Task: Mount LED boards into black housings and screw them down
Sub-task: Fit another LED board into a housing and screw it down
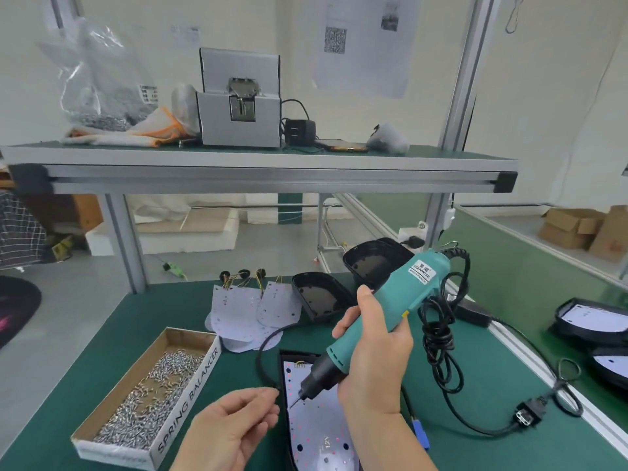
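My right hand (373, 355) is wrapped round the teal driver (390, 300), thumb up along the near side and fingers curled behind the body. The tool leans up and away to the right. Below that grip and to its left, the bit touches the white board (316, 430), which lies inside the black housing (282, 368) right under my wrist.

My left hand (234, 426) sits palm-up, left of the bit, with its fingers curled in and the tips at the housing's left edge. A thin black cable (260, 351) loops down to those fingertips, but I can't tell whether they pinch it or only touch it.

The screw box (146, 399) lies just beside the left hand on its outer side, leaving only a narrow strip of green mat (238, 368) between them. Beyond the grip are loose boards (238, 311) and two empty housings (319, 294). To the right of the driver hand hangs the bundled cord (438, 334), close to the tool's body, and past it the mat's rail (530, 355) runs diagonally. There is open mat between the cord and that rail.
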